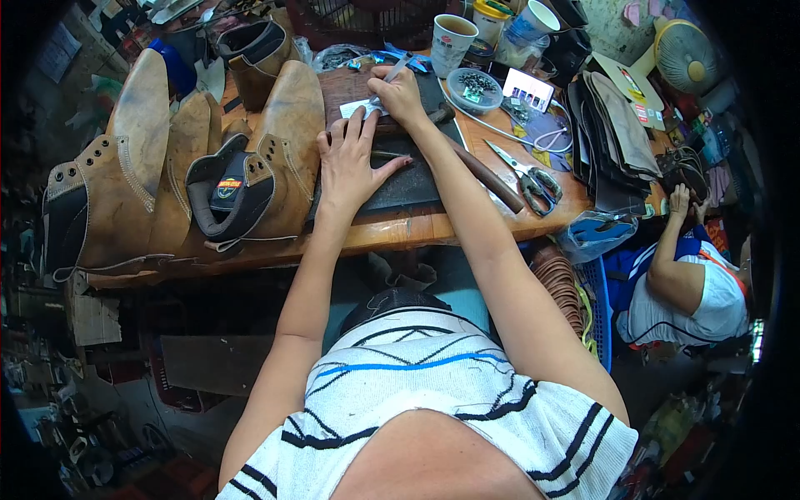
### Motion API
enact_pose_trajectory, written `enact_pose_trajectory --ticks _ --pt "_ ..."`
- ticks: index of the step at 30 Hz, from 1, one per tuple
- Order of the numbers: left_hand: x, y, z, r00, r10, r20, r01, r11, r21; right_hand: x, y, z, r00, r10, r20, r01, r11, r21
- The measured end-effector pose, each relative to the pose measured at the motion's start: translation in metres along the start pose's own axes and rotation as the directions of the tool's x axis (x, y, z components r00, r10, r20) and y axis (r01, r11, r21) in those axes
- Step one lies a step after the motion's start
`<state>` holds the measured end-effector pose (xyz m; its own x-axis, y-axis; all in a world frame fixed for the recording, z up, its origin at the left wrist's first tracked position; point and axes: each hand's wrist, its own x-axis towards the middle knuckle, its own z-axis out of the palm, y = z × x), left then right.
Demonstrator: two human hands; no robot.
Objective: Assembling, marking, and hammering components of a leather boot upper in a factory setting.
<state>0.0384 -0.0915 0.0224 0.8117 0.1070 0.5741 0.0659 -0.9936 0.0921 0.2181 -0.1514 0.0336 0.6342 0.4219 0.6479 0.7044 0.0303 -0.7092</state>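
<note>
My right hand [398,93] is closed round a grey pen [402,67], held slanted over a small white paper [357,109]. Flat beside it lies my left hand [348,160], fingers stretched, with the fingertips at the paper's lower edge and the thumb spread to the right. Under both is a dark work board [392,196] on the wooden table. A hammer [487,177] lies partly hidden beneath my right forearm, its brown handle showing. Scissors [529,177] rest to the right of it. Left of my left hand stand several brown leather boots [283,150].
Behind my right hand are a paper cup [454,50] of brown drink, a round tub of small metal pieces [475,90] and a propped phone [528,90] with a white cable. Stacked leather pieces [612,137] lie at right. Beyond them a co-worker [683,287] handles a dark shoe.
</note>
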Motion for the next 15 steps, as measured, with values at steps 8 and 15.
enact_pose_trajectory --ticks 8,15 --pt "-0.0008 -0.0007 0.0001 1.000 0.005 -0.013 -0.005 1.000 0.007 0.0013 0.0053 0.0004 0.993 0.070 -0.094 -0.058 0.991 0.121" --pt "-0.0006 0.0001 -0.0023 1.000 0.001 0.005 -0.001 1.000 0.007 -0.0009 0.0029 0.0008 0.997 0.054 -0.058 -0.054 0.999 0.008"
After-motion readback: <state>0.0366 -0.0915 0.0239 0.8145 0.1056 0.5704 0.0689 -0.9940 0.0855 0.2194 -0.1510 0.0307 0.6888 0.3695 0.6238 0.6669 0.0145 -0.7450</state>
